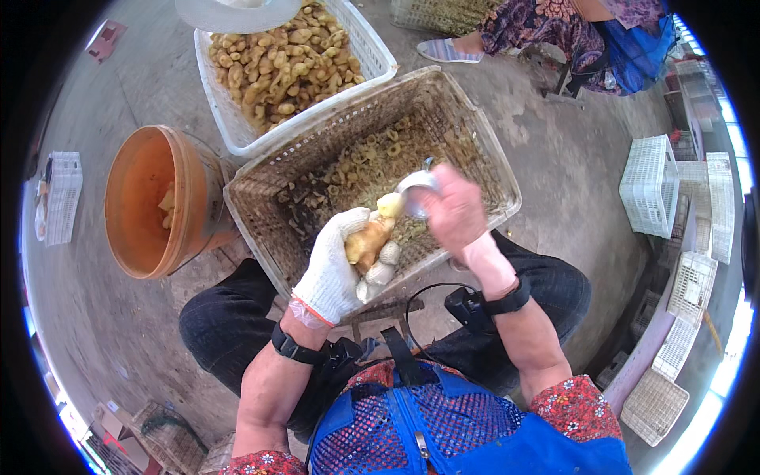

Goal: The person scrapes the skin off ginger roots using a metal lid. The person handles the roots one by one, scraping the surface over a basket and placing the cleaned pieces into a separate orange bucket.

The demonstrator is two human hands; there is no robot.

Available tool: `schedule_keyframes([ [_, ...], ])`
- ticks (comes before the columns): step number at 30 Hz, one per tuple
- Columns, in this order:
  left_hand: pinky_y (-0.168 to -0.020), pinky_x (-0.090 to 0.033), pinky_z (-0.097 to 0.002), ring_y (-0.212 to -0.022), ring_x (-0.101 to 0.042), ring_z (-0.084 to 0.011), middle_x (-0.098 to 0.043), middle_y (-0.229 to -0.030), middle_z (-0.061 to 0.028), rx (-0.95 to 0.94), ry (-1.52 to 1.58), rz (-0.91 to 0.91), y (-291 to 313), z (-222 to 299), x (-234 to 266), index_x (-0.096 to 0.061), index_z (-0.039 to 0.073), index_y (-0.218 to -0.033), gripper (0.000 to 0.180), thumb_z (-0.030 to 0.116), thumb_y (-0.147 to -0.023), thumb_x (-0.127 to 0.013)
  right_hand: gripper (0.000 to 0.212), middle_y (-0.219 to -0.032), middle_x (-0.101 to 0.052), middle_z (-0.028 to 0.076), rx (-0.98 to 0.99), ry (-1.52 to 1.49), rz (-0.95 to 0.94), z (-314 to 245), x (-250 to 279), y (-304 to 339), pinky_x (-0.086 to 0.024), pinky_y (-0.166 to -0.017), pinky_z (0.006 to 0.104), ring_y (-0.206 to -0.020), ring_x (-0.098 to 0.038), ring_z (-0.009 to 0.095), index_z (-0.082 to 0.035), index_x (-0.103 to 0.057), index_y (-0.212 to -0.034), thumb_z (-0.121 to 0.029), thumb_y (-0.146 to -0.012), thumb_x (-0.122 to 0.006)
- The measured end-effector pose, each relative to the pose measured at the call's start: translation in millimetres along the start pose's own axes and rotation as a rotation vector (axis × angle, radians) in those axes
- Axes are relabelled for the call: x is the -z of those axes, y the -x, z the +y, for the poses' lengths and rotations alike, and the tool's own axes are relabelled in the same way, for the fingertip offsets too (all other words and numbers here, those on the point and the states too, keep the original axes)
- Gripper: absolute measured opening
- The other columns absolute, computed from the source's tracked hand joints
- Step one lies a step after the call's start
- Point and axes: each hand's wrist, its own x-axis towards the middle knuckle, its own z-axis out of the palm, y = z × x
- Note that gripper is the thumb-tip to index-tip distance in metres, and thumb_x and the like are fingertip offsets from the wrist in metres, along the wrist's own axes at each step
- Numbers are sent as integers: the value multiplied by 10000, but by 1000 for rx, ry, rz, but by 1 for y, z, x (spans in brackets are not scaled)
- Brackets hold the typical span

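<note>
In a white knit glove, my left hand (328, 265) is closed around a knobby piece of ginger (366, 245). The ginger's upper tip is pale yellow and bare of skin, while its lower part is still brown. My bare right hand (457, 207) grips a silver-grey curved tool (419, 188), held against or just beside that pale tip; motion blurs the hand, and its exact kind is unclear. Both hands are above the near side of a dirty plastic crate (499, 162), whose bottom is strewn with peelings and scraps (360, 170).
Beyond the crate, a white crate (380, 59) is heaped with ginger (285, 67), partly covered by a pale round brim (237, 14). An orange bucket (119, 202) at left holds some pale pieces. Another person's shoe (450, 51) is at far right. White baskets (649, 186) line the right side.
</note>
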Motion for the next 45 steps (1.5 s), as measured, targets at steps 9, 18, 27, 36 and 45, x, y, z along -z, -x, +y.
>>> schedule_keyframes([
  [9,-294,-415,-248,-395,-503,-192,-584,-751,-173,53,117,-55,1,8,8,-521,57,-1163,483,438,-865,-519,152,-817,-647,131,-62,-149,-153,-2,2,-3,-497,-687,335,-758,-647,250,-38,-600,-940,-132,-845,-674],
  [18,-274,-403,-261,-421,-523,-199,-583,-766,-175,47,127,-160,-6,6,13,-517,62,-1137,477,453,-863,-509,120,-789,-658,143,-116,-12,29,12,-5,-1,-504,-641,375,-711,-657,302,-26,-562,-834,-109,-855,-646],
  [27,-572,-524,-303,-829,-593,-248,-580,-1062,-122,-141,95,-119,-10,-3,11,-449,93,-1339,526,332,-875,-518,166,-798,-628,57,-233,-213,-172,6,15,-8,-478,-705,285,-775,-586,121,-24,-601,-923,-166,-871,-671],
  [36,-486,-395,-200,-716,-514,-85,-554,-959,-5,-323,-511,-49,-12,-11,5,-479,81,-1318,517,248,-837,-565,202,-928,-623,166,287,111,-170,12,-15,7,-509,-715,397,-855,-608,363,-21,-582,-932,-104,-773,-678],
  [45,-599,-532,-330,-823,-592,-276,-578,-1017,-180,-67,302,-280,-5,9,21,-474,56,-1286,482,248,-847,-520,124,-864,-671,103,-327,-478,351,19,21,-20,-540,-555,298,-709,-679,186,-2,-552,-933,-124,-938,-572],
])
